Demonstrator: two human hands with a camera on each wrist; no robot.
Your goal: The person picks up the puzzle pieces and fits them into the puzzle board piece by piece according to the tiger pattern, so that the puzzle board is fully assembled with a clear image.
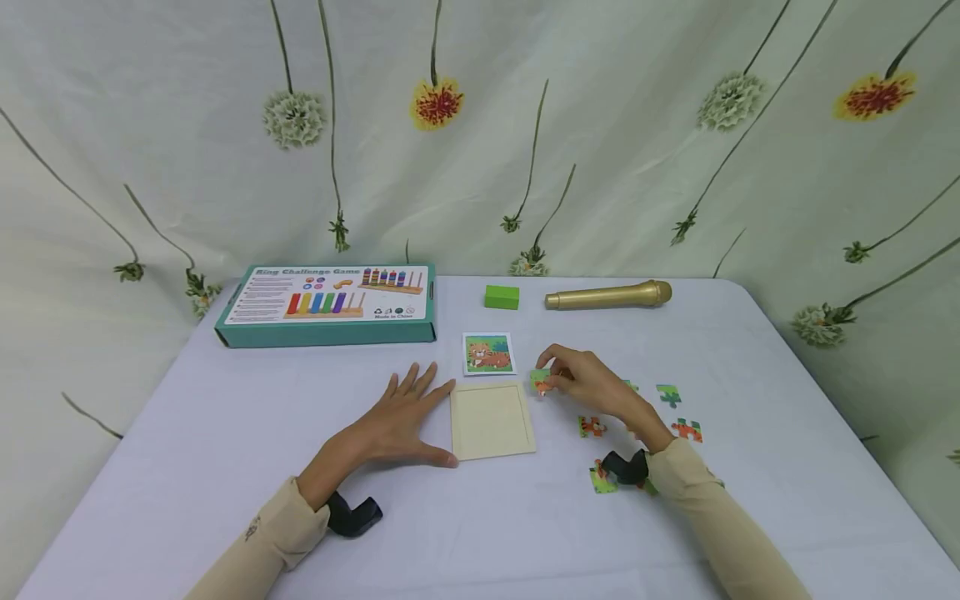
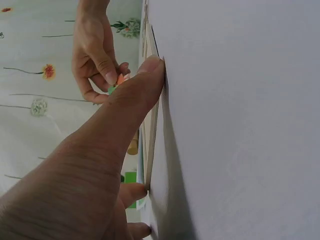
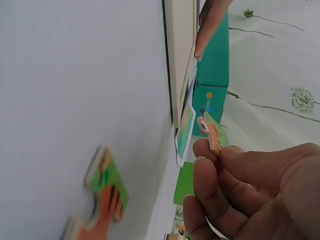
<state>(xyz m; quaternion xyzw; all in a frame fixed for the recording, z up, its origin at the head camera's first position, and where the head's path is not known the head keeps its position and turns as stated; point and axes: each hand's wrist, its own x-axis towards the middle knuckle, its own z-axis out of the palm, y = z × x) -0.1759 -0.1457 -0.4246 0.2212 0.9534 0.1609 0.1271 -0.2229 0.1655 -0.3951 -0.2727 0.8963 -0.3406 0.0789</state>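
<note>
My right hand [image 1: 588,379] pinches a green and orange jigsaw piece [image 3: 216,132] between thumb and fingers, just right of a pale wooden puzzle tray [image 1: 492,421]. The tray holds no pieces. My left hand [image 1: 405,417] lies with fingers spread at the tray's left side, its thumb and index finger touching the edge; the left wrist view shows the thumb [image 2: 150,67] at the near corner. Behind the tray lies a picture card [image 1: 489,354] of a tiger. Several loose jigsaw pieces [image 1: 687,430] are scattered under and around my right forearm, some partly hidden by it.
At the back left stands a teal Ring Challenge Game box [image 1: 326,333]. A green block [image 1: 502,297] and a gold toy microphone [image 1: 607,296] lie along the back of the white-covered table [image 1: 187,467]. A flowered curtain [image 1: 600,167] hangs behind.
</note>
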